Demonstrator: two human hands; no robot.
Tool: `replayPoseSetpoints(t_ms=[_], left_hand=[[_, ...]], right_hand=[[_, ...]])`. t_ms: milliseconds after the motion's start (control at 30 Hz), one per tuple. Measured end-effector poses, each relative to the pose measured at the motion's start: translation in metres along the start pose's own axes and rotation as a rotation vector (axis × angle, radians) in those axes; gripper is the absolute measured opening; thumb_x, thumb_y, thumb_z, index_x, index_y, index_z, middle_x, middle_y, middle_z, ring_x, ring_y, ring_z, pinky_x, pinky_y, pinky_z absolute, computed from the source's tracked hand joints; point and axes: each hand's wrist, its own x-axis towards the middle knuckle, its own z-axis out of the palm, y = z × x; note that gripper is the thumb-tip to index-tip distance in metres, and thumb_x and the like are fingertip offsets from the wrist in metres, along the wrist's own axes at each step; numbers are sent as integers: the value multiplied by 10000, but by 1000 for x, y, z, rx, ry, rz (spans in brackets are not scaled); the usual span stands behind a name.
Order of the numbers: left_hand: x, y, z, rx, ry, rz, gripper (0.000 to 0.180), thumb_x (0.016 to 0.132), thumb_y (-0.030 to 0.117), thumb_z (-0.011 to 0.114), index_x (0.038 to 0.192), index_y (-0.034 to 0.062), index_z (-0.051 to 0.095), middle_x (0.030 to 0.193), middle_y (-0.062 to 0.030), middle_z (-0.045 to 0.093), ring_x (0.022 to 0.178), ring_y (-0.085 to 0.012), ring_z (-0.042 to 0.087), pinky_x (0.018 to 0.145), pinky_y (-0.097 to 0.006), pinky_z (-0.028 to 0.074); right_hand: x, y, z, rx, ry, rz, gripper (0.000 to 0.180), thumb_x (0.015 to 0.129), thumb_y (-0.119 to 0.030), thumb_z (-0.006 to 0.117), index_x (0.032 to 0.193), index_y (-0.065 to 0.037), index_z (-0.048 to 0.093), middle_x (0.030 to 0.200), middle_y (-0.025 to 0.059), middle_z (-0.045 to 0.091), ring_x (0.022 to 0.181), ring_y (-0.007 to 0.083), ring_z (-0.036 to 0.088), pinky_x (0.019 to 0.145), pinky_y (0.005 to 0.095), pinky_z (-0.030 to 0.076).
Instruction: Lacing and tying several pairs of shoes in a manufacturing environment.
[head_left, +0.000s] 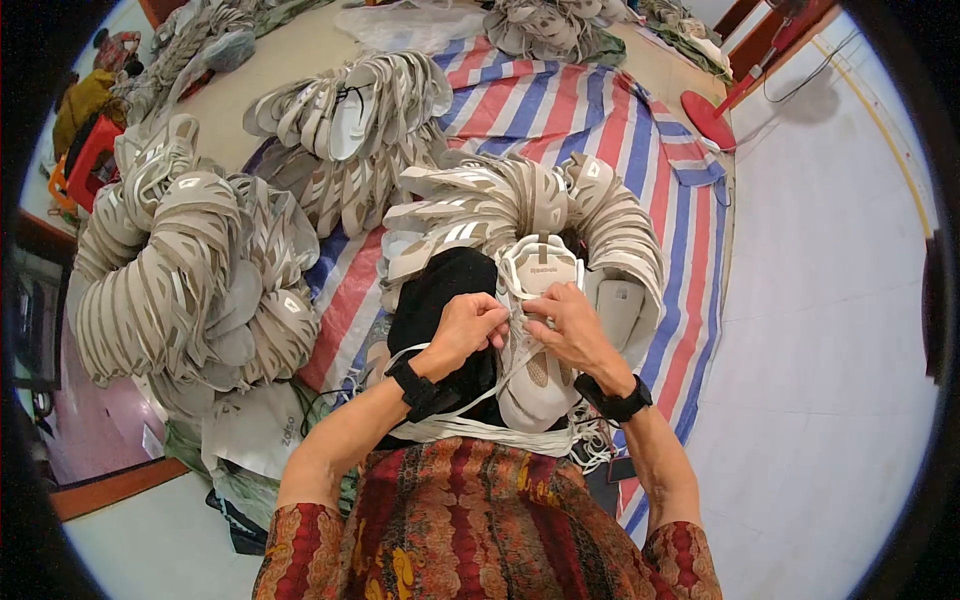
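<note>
A beige and white shoe upper point(537, 392) lies in front of me, toe toward my body and tongue point(548, 268) pointing away. At the left eyelet edge, my left hand point(468, 328) is closed in a pinch on the white shoelace point(408, 351), part of which loops out beside the wrist. My right hand point(568, 325) bends over the lace opening, its thumb and fingers pinching lace near the tongue. The fingertips partly hide the lace and eyelets. Black cloth point(440, 285) lies beneath my left hand, and a bundle of white laces point(470, 430) rests across my lap.
Nested shoe uppers curve behind the work point(480, 205) and pile up at left point(165, 265) and farther back point(350, 110). They lie on a striped plastic sheet point(560, 105). A red round stand base point(708, 120) is at back right. People and a red stool point(92, 160) are at far left.
</note>
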Motion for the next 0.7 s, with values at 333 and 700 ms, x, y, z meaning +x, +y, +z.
replayPoseSetpoints(t_ms=[333,700], left_hand=[[2,9,10,353,121,193,160,797,109,544,679,2,541,572,-26,560,447,-73,503,396,-212,387],[-5,18,11,329,42,218,73,836,48,487,778,3,495,565,-51,563,480,-100,546,419,-219,431]], right_hand=[[-3,6,5,8,98,-116,282,633,-119,571,903,-58,624,810,95,517,777,283,467,703,375,403],[1,5,11,-71,110,-92,151,716,-126,554,855,-75,584,760,71,512,725,248,538,595,372,438]])
